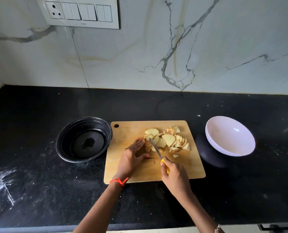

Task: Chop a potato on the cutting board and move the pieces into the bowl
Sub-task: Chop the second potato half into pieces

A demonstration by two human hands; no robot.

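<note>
A pale wooden cutting board (131, 172) lies on the black counter. Several potato slices (169, 140) are heaped on its far right part. My left hand (132, 157) is pressed on the last uncut chunk of potato (148, 147), fingers curved over it. My right hand (175, 179) grips a yellow-handled knife (156, 149), whose blade rests on that chunk beside my left fingertips. A white bowl (230, 137) stands empty to the right of the board.
A black round container (83, 140) sits touching the board's left edge. A marble wall with a switch panel (82, 13) rises behind the counter. White smears mark the counter at the far left (0, 184).
</note>
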